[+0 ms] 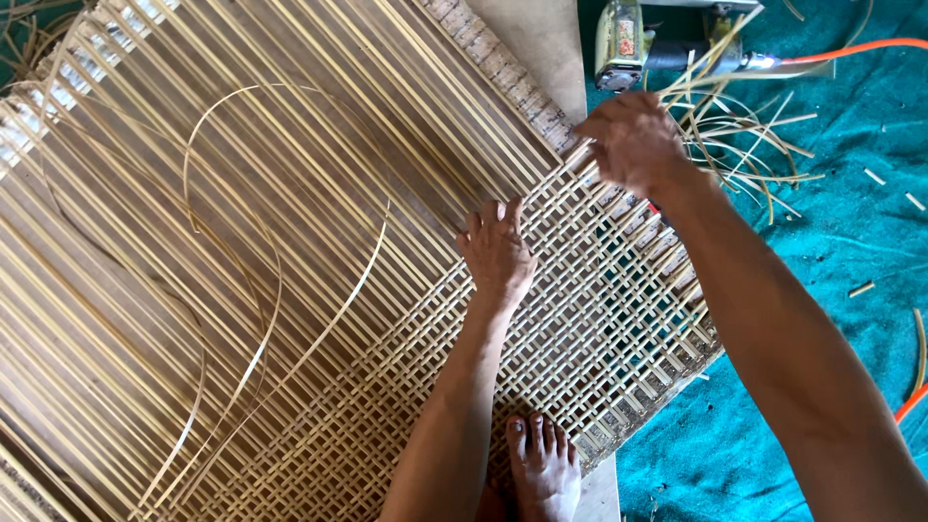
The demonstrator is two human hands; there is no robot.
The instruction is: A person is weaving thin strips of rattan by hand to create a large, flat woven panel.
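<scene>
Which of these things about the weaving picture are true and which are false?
1. The left hand lies flat on the woven mat. True.
2. The right hand pinches a strip at the mat's edge. True.
3. The floor cloth is red. False: it is teal.
4. A bare foot rests on the mat's near edge. True.
5. An orange hose lies across the middle of the mat. False: it is off the mat, at the top right.
</scene>
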